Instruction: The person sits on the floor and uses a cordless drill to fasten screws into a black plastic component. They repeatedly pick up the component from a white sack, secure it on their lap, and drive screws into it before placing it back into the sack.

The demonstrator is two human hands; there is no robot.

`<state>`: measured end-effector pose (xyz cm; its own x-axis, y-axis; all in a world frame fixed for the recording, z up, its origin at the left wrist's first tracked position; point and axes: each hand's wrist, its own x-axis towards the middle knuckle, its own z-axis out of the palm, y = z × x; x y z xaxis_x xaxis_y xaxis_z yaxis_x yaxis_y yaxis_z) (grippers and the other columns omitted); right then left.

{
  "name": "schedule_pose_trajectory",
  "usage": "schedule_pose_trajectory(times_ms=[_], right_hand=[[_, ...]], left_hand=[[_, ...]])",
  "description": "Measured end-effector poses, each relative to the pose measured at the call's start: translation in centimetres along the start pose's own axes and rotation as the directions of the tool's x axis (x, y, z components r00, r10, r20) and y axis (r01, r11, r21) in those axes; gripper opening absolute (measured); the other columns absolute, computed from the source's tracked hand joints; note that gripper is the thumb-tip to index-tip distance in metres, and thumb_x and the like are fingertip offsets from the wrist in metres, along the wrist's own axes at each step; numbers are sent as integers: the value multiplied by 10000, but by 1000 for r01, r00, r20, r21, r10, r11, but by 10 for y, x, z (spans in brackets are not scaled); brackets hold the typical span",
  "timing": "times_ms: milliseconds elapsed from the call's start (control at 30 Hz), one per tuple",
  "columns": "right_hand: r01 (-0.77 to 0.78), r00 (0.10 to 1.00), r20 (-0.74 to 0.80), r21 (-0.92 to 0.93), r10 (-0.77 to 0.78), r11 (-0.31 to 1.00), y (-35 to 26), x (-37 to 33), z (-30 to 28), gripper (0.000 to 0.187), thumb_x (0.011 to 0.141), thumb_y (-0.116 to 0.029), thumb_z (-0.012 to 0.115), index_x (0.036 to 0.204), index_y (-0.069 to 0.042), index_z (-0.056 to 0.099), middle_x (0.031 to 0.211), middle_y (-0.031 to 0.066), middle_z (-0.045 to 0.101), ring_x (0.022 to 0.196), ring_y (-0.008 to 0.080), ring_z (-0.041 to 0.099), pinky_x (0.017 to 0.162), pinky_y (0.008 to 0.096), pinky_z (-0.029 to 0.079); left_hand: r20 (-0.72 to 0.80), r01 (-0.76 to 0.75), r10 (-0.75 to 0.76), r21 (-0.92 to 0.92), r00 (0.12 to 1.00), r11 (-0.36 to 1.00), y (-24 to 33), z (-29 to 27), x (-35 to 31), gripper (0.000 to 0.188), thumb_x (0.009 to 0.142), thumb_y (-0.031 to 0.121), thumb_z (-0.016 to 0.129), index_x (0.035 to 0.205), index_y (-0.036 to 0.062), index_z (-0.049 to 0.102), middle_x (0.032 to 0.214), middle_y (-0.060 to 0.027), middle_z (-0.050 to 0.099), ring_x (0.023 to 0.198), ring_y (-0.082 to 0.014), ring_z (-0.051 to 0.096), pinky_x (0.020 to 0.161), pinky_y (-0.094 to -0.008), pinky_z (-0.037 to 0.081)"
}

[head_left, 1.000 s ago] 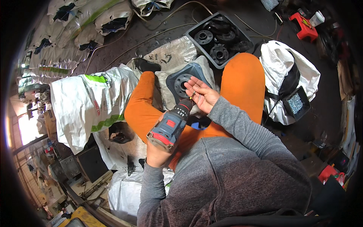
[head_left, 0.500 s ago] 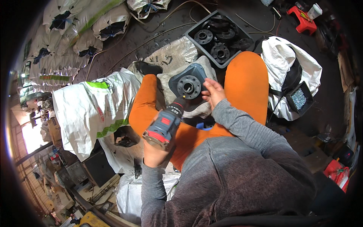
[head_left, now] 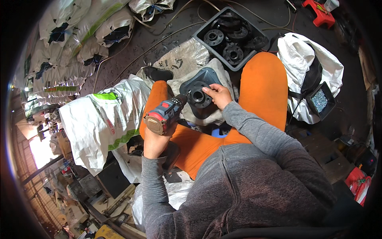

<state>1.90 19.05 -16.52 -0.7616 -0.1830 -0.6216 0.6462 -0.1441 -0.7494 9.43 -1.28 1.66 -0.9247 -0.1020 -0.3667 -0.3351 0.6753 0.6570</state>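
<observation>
My left hand [head_left: 156,140] is wrapped round the grip of a grey and red cordless drill [head_left: 166,110]. The drill's chuck points right, and its tip meets the left side of a round black flange [head_left: 197,104] with a ring of holes and a central bore. Under the flange lies a dark square plate [head_left: 207,74] with rounded corners. My right hand [head_left: 221,96] is closed, thumb and fingers pinching the flange's upper right rim; anything small between them is hidden. Flange and plate rest on a pale cloth pad [head_left: 227,79] between my legs.
Beyond the pad stands a grey bin [head_left: 238,68] with several black flanges. A dark box [head_left: 332,104] of small shiny fasteners sits by a white sack [head_left: 292,51] at right. White sacks [head_left: 119,115] fill the left. Hoses [head_left: 167,38] cross the floor; a red stool [head_left: 322,16] stands far right.
The drill has swung from the flange's lower edge to its left side, now pointing more to the right. My right hand has moved from the plate's right edge onto the flange's rim.
</observation>
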Motion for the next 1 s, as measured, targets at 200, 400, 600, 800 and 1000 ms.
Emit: schedule_pose_trajectory(times_ms=[200,400,600,800,1000], right_hand=[[186,974,145,-62,-175,981,-12,6,-4,312,877,-283,725,957,16,689,811,11,678,706,61,583,668,228,478],[163,985,90,-172,-150,971,-17,14,3,299,859,-303,735,901,-8,709,765,10,670,694,79,582,669,255,480],[171,985,59,-208,-162,963,-5,21,3,326,835,-326,752,881,-8,704,736,17,651,665,91,566,650,271,474],[179,984,16,-173,-179,968,5,24,10,344,833,-334,752,875,4,704,693,11,626,634,100,541,620,290,463],[171,985,9,-235,-174,957,0,21,6,381,819,-369,755,897,2,710,702,47,649,634,138,577,644,308,482]], left_hand=[[58,71,-68,-40,996,997,34,-13,2,289,790,77,711,1071,31,655,800,-15,668,605,-90,583,514,-257,473],[122,212,-198,-110,973,971,24,-25,21,220,817,92,725,1019,27,666,688,-17,629,523,-86,571,461,-252,462],[115,241,-224,-177,968,954,17,-16,27,192,829,65,711,1007,19,657,719,-27,653,514,-90,568,448,-254,449],[121,246,-229,-151,966,957,18,-14,29,210,831,46,700,1033,24,648,730,-28,659,510,-90,562,445,-257,446],[131,206,-189,-132,973,970,13,-14,35,210,832,40,692,1037,28,648,729,-26,657,508,-91,562,444,-262,450]])
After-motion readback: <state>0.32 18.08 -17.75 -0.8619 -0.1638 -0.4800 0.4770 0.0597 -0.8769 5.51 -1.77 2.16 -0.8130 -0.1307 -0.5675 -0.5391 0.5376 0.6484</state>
